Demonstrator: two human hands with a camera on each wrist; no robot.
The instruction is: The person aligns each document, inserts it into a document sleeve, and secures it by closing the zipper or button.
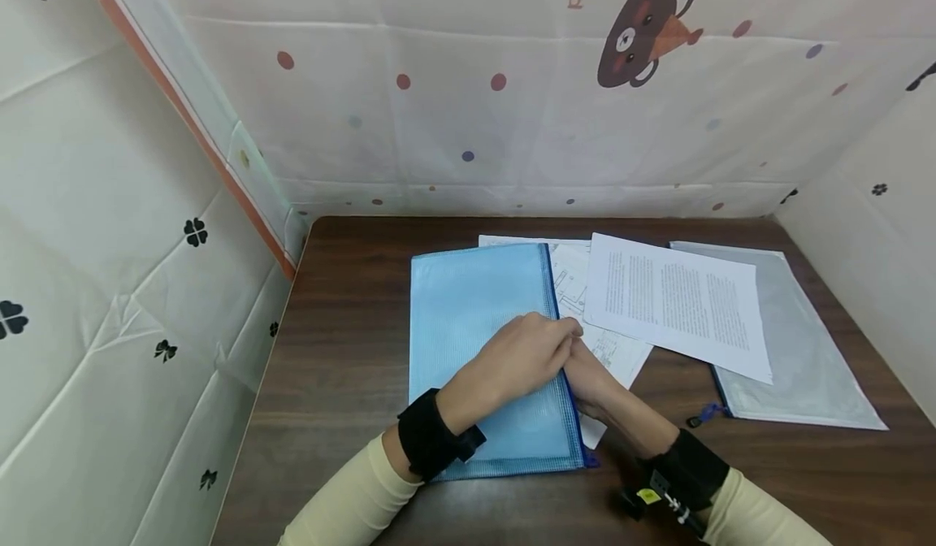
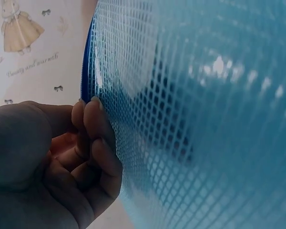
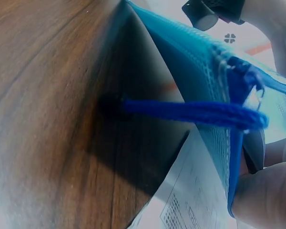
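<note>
Blue mesh pouch [image 1: 483,343] flat on counter [image 1: 344,351]; left hand [image 1: 519,355] pinches zipper edge, right hand [image 1: 594,379] grips it underneath. Risk: printed sheet [image 1: 676,302] beside opening snags, creases; pouch slides.

Both forearms reach forward in pale yellow sleeves, each wrist wrapped in a black band. The left hand [image 1: 522,351] lies palm down, knuckles up, its fingers [image 2: 93,124] curled and pressed together with the thumb, pinching a thin edge. The right hand [image 1: 594,379] sits just beside and partly beneath the left, touching it; its fingers are hidden under the left hand, so how they lie cannot be told.
</note>
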